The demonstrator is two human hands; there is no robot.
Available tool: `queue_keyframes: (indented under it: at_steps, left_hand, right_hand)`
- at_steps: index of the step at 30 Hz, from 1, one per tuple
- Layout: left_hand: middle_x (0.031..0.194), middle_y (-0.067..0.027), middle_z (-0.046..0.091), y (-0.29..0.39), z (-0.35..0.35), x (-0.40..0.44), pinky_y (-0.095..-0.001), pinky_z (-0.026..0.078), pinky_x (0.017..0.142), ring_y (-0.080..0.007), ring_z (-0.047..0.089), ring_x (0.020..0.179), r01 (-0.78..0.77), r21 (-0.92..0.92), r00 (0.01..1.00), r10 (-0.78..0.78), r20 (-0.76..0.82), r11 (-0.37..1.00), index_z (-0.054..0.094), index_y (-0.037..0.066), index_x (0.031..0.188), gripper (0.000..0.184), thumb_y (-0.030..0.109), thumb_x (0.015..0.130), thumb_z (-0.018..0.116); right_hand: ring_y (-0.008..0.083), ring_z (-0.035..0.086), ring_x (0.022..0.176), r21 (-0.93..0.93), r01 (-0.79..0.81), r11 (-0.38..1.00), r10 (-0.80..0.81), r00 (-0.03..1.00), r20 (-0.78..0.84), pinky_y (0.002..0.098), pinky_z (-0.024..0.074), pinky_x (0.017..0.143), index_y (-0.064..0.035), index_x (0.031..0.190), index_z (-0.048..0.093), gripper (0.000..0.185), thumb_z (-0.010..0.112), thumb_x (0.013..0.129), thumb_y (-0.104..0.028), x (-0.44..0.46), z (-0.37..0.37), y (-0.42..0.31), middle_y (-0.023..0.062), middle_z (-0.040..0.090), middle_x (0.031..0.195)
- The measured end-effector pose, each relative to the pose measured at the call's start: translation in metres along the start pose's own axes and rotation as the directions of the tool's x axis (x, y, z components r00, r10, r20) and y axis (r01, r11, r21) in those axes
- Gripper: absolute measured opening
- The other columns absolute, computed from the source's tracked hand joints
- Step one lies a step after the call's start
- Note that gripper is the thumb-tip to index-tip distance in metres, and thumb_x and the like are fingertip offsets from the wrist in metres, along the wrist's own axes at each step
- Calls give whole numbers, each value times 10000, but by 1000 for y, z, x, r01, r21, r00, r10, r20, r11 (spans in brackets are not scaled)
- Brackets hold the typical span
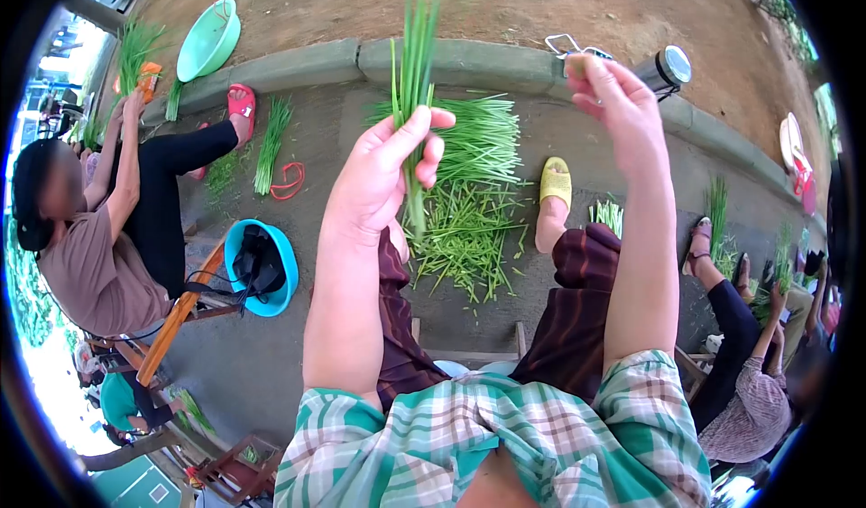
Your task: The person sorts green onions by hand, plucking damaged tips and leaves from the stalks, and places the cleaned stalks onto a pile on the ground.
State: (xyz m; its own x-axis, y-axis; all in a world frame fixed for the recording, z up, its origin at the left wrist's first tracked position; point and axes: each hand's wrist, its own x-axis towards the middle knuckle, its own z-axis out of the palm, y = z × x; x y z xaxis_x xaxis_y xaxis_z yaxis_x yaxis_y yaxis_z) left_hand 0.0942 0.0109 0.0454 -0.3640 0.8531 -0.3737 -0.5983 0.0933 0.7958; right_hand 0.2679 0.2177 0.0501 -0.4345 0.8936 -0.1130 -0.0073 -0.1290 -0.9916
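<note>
My left hand (383, 170) is closed round a small bunch of long green chive stalks (413, 66), held upright over the ground; the tips are blurred. Raised at the right, my right hand (618, 102) has its thumb and fingers pinched together, and whatever is between them is too small to make out. Below, a neat pile of chive stalks (478, 138) lies on the paving. Nearer to me is a loose heap of short green trimmings (469, 237), between my feet.
A concrete kerb (469, 61) runs beyond the pile, with a dark tumbler (663, 70) on it. At left, a person (113, 264) holds stalks near a blue basin (284, 269) and a green basin (209, 41). Another person (749, 409) sits at right.
</note>
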Motion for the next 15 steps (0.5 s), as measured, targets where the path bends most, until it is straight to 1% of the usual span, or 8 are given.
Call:
queue_keyframes:
  at_steps: [1,2,3,6,8,11,12,15]
  left_hand:
    - [794,-25,589,0,-7,2,-270,468,632,-110,534,664,2,-42,999,-1,39,999,593,-1,1160,352,304,1007,508]
    - [794,-25,589,0,-9,4,-270,468,632,-110,534,664,-1,-37,1000,2,30,999,593,-1,1160,352,304,1007,508]
    - [834,-40,602,-1,-9,6,-289,487,661,-126,559,700,-8,-159,999,13,29,987,568,-2,1194,391,333,1014,482]
    - [968,-97,639,-2,-20,13,-360,530,772,-193,618,820,-17,-327,995,48,88,945,509,-8,1261,484,402,1028,403]
    - [1024,-125,646,1,-17,13,-400,525,837,-232,631,886,-66,-398,997,71,-1,915,510,-7,1258,489,407,1031,383]
    - [1107,-155,636,1,-21,15,-438,503,919,-269,628,984,-79,-460,995,101,24,885,513,-6,1252,488,406,1033,368]
    - [1122,-160,631,1,-20,15,-441,497,935,-273,625,1008,-94,-480,994,110,6,872,514,-5,1249,486,405,1033,366]
    - [1177,-160,611,-2,-19,17,-449,476,976,-275,606,1067,-137,-469,990,131,-47,873,502,0,1259,423,340,1037,385]
  right_hand:
    - [75,588,763,-137,21,990,-3,991,132,234,491,682,-42,996,713,280,647,929,-306,-4,4,4,-5,655,821]
    - [64,571,752,-268,64,961,9,965,263,223,468,665,-36,973,724,309,647,929,-333,-7,8,8,-9,660,809]
    - [53,542,732,-383,93,919,32,951,307,225,435,642,-41,924,734,323,649,926,-353,-12,13,9,-6,664,783]
    - [76,606,815,-365,67,929,146,837,528,282,499,744,-37,978,680,211,692,882,-225,-35,28,9,19,667,853]
    - [186,645,939,-424,157,892,176,743,645,328,489,882,-20,1044,618,258,696,817,-117,-46,35,15,91,668,964]
    - [283,655,935,-497,480,723,61,672,738,367,501,877,-16,1080,629,277,670,844,-155,-55,36,32,163,671,990]
    - [283,655,935,-497,480,723,63,671,739,367,501,877,-16,1080,629,277,670,844,-155,-56,39,32,163,671,990]
    - [244,684,874,-537,180,824,249,736,630,356,532,782,28,1171,598,349,547,964,-247,-62,54,24,169,681,1018]
